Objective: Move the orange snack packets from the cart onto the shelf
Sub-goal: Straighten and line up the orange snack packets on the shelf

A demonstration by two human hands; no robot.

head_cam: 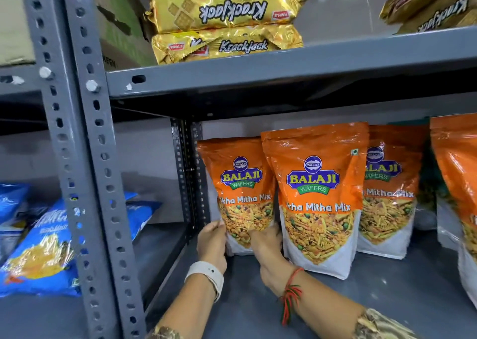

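Several orange Balaji snack packets stand upright on the grey lower shelf. The leftmost orange packet stands at the shelf's left end, next to the rear post. My left hand grips its lower left edge. My right hand holds its lower right corner, squeezed between it and a second packet that stands nearer to me. A third packet stands behind that one, and a fourth is cut off at the right edge. The cart is not in view.
Gold Krackjack biscuit packs are stacked on the upper shelf, more at the top right. Perforated grey uprights stand on the left. Blue snack bags lie in the neighbouring bay. A cardboard box sits at the upper left.
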